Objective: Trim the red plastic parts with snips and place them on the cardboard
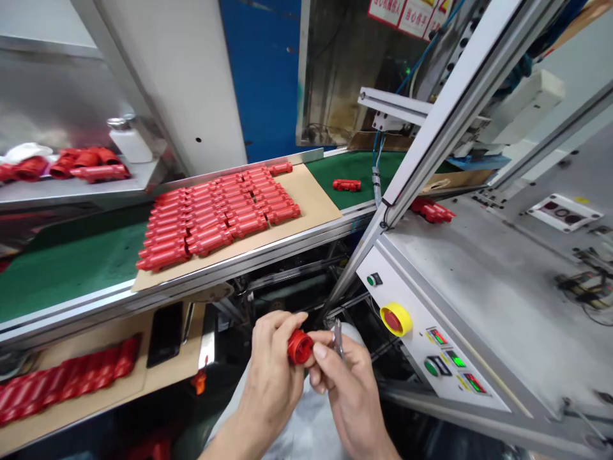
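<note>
The left hand curls its fingers around a short red plastic part, a ribbed, hollow-ended cylinder gripped firmly with its round open end facing the right hand. The right hand is nearly closed, thumb and forefinger pinching a slim metal tool — bright, narrow and flat-looking, its exact kind hard to tell — just beside the part's open end, with the right fingers almost touching it. Straight ahead of the fingertips, beyond a bright metal rail, a cardboard sheet carries tight rows of glossy, elongated red parts, with one more lying on the green belt past the sheet's far edge. Down to the left of the fingers, a second cardboard sheet holds a row of red cylinders beside a black phone. Further up on the left, a steel shelf bears a heap of red pieces and a white bottle. Right of the fingers rises a pale metal control panel — smooth and flat, set with a round red stop button in a yellow collar, a green button and small digital displays — and an angled aluminium frame runs up behind it.
</note>
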A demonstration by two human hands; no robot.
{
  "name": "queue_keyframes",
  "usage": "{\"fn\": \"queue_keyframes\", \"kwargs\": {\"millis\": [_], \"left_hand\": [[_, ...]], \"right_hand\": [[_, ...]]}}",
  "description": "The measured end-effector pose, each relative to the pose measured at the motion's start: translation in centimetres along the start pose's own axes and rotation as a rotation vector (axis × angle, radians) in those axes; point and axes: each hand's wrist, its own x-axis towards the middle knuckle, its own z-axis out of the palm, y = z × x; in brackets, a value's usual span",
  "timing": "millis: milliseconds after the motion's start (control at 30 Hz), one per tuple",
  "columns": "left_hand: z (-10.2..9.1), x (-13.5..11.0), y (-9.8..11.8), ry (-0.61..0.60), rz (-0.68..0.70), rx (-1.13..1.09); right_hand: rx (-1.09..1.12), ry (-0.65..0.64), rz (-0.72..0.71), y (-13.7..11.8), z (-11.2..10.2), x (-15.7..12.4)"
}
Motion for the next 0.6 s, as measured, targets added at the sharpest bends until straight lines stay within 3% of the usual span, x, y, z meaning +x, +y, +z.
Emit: {"fn": "queue_keyframes", "kwargs": {"millis": [333,600], "left_hand": [[0.1,0.2,-0.4,0.075,0.12,0.104],[0.1,0.0,-0.7,0.121,0.154,0.139]], "right_hand": [[0.131,0.053,0.046,-0.1,1.3,0.6],[0.147,0.018,0.022,0.0,1.9,0.7]]}}
